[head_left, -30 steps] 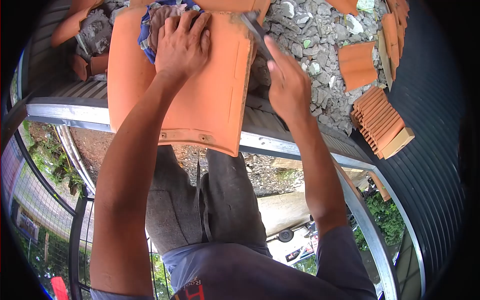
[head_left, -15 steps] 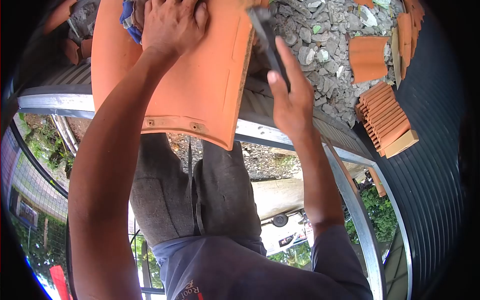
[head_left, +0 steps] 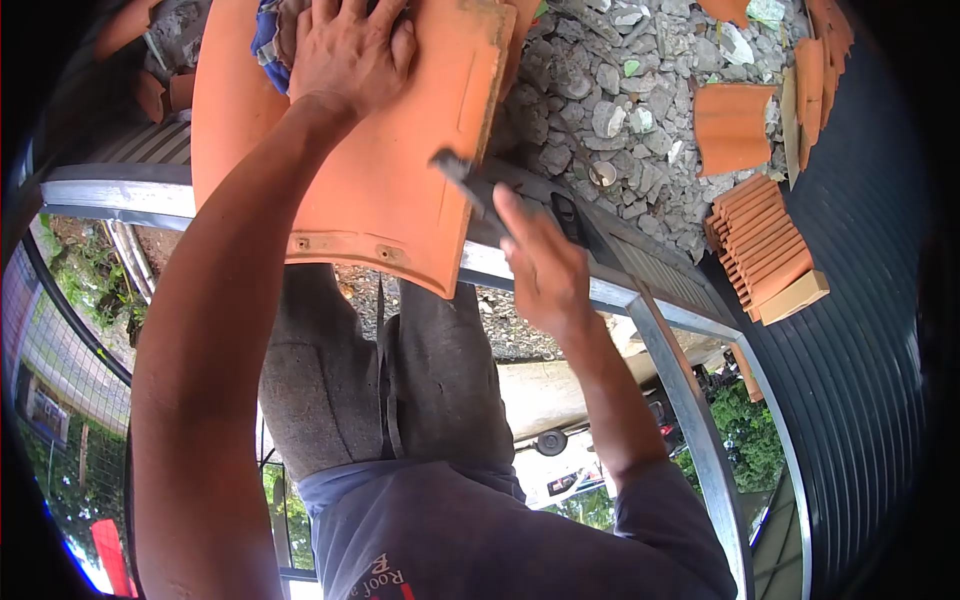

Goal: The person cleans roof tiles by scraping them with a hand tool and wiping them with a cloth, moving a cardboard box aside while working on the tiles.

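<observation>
A large curved orange roof tile (head_left: 370, 200) lies in front of me, with small holes along its near end. My left hand (head_left: 350, 55) rests on its upper part, fingers spread and pressed flat. Beside that hand a blue patterned cloth (head_left: 270, 45) sits at the tile's top left. My right hand (head_left: 550, 260) is wrapped round a dark hammer-like tool (head_left: 470, 183), blurred by motion. The tool's head is over the tile's right edge; whether it touches I cannot tell.
Grey rubble (head_left: 610, 110) lies to the right, with a broken tile piece (head_left: 735, 128) on it. Stacked tiles (head_left: 760, 240) stand beside a dark corrugated roof sheet (head_left: 860, 330). A metal beam (head_left: 120, 195) runs across below the tile, with an open drop beneath.
My right hand has swung the tool down and left, from beyond the tile's right edge to over it. My left hand stays on the tile.
</observation>
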`<action>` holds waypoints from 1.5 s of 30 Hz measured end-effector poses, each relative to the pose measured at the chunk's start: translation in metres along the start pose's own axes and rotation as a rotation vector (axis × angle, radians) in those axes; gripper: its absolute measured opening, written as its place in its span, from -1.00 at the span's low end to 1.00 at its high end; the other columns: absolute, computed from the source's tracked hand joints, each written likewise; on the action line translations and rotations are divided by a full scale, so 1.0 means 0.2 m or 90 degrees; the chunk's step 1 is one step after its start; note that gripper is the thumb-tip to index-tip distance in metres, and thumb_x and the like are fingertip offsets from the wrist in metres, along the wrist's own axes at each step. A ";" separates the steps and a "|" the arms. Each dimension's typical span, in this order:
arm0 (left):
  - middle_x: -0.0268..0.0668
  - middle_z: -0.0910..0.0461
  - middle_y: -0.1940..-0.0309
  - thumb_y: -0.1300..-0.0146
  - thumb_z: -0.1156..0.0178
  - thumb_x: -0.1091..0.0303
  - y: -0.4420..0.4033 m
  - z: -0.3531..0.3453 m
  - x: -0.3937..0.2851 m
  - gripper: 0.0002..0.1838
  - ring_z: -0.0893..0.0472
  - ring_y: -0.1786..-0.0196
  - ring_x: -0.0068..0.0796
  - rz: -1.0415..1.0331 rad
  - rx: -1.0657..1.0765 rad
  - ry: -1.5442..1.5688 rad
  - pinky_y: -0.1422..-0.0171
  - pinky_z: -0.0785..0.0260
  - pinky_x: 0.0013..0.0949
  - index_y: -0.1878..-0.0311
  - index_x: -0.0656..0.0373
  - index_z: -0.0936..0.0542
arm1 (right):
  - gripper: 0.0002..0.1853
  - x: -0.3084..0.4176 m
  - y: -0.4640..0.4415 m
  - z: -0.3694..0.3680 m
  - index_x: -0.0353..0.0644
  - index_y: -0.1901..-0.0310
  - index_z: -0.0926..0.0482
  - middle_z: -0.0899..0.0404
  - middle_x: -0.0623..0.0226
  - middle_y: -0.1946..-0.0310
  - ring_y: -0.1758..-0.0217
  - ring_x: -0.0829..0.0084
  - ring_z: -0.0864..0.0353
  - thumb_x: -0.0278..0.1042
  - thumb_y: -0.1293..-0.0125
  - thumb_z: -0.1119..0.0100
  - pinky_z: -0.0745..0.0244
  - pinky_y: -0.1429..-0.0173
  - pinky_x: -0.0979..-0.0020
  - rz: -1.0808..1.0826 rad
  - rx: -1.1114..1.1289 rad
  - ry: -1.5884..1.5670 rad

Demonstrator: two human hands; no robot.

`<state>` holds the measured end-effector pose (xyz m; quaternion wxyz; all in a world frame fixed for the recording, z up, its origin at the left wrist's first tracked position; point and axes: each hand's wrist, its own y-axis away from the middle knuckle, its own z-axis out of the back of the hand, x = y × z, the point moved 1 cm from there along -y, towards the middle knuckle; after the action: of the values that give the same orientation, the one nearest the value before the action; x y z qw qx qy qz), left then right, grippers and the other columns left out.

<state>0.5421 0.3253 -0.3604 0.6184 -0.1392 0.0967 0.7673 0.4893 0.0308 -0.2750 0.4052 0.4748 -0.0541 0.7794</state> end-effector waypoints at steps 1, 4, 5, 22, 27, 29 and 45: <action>-0.06 -0.47 -0.17 -0.31 -0.09 0.22 -0.01 0.00 0.01 -0.51 -0.41 -0.23 0.08 0.000 -0.002 -0.004 -0.44 -0.20 0.16 -0.31 0.04 -0.52 | -0.40 0.02 0.08 -0.01 -0.23 -0.51 -0.48 -0.70 -0.04 0.14 0.32 0.18 -0.69 -0.69 -0.44 -0.13 -0.57 0.25 0.27 0.001 0.026 -0.007; -0.02 -0.44 -0.20 -0.31 -0.08 0.21 -0.01 0.01 0.00 -0.50 -0.39 -0.27 0.11 -0.004 0.022 -0.018 -0.43 -0.19 0.18 -0.32 0.06 -0.51 | -0.34 0.01 -0.04 -0.03 -0.12 -0.53 -0.47 -0.63 0.03 0.24 0.38 0.14 -0.65 -0.66 -0.38 -0.20 -0.55 0.28 0.21 0.005 -0.025 0.005; -0.02 -0.44 -0.20 -0.31 -0.08 0.21 0.00 0.00 -0.01 -0.50 -0.39 -0.27 0.11 -0.005 0.025 -0.015 -0.43 -0.19 0.18 -0.32 0.06 -0.51 | -0.29 -0.02 -0.13 -0.03 -0.04 -0.54 -0.46 -0.56 0.14 0.36 0.47 0.14 -0.59 -0.65 -0.34 -0.26 -0.52 0.34 0.14 0.046 -0.099 0.008; -0.21 -0.42 -0.33 -0.38 -0.09 0.16 0.01 -0.08 0.05 -0.46 -0.38 -0.35 0.04 -0.021 0.023 -0.107 -0.48 -0.19 0.14 -0.43 -0.10 -0.46 | -0.28 -0.13 -0.49 0.04 0.08 -0.58 -0.40 -0.55 0.11 0.34 0.45 -0.01 -0.59 -0.58 -0.40 -0.22 -0.49 0.36 0.05 0.078 -0.184 0.053; -0.37 -0.43 -0.41 -0.47 -0.09 0.09 0.00 -0.11 0.04 -0.47 -0.41 -0.38 0.03 -0.021 0.017 -0.098 -0.45 -0.27 0.14 -0.49 -0.26 -0.46 | -0.25 0.00 -0.06 -0.06 0.00 -0.56 -0.44 -0.52 0.14 0.39 0.49 0.14 -0.61 -0.69 -0.33 -0.23 -0.56 0.38 0.15 0.043 -0.143 -0.045; -0.37 -0.43 -0.42 -0.47 -0.09 0.10 0.02 -0.11 0.05 -0.47 -0.41 -0.37 0.03 -0.025 0.012 -0.103 -0.45 -0.27 0.14 -0.49 -0.26 -0.45 | -0.24 0.09 0.13 -0.10 -0.05 -0.55 -0.46 -0.45 0.24 0.43 0.51 0.28 -0.58 -0.73 -0.30 -0.24 -0.56 0.39 0.21 -0.012 -0.046 -0.025; -0.05 -0.45 -0.21 -0.30 -0.07 0.18 0.00 -0.01 0.01 -0.47 -0.40 -0.26 0.06 -0.020 0.019 -0.039 -0.47 -0.12 0.17 -0.34 0.07 -0.48 | -0.29 0.06 0.16 -0.13 -0.11 -0.57 -0.41 -0.54 0.10 0.35 0.44 0.17 -0.61 -0.68 -0.38 -0.21 -0.58 0.32 0.21 -0.018 -0.017 -0.006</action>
<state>0.5425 0.3268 -0.3640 0.6353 -0.1082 0.0868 0.7597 0.4466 0.0284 -0.2689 0.4224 0.4737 -0.0597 0.7705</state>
